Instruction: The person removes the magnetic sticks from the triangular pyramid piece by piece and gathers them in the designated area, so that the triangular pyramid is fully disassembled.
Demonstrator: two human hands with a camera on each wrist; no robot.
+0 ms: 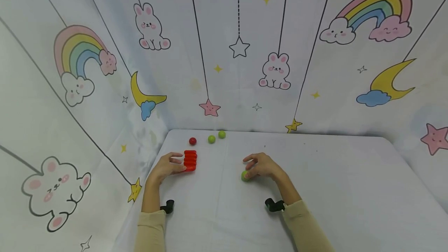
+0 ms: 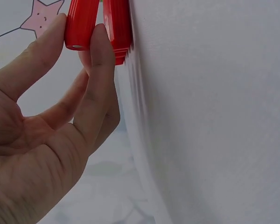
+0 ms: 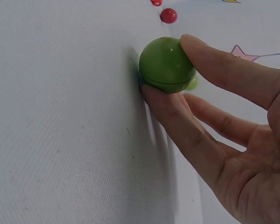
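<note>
My left hand [image 1: 168,167] pinches a red ribbed cylinder [image 2: 81,25] between thumb and fingertips. It is at the near end of a column of several red cylinders [image 1: 190,156] lying side by side on the white table. In the left wrist view, the held cylinder stands a little apart from the other red cylinders [image 2: 117,28]. My right hand [image 1: 263,166] holds a green ball [image 3: 167,64] between thumb and fingertips, at or just above the tabletop. Past the column's far end are a red ball [image 1: 193,141] and two green balls, one left [image 1: 211,139] and one right [image 1: 222,134].
The white-covered table [image 1: 350,189] ends at the back against a cloth wall [image 1: 238,88] printed with rabbits, stars and rainbows. Cloth also hangs along the left side. A black wrist mount [image 1: 169,206] is on the left wrist, another black mount [image 1: 274,205] on the right.
</note>
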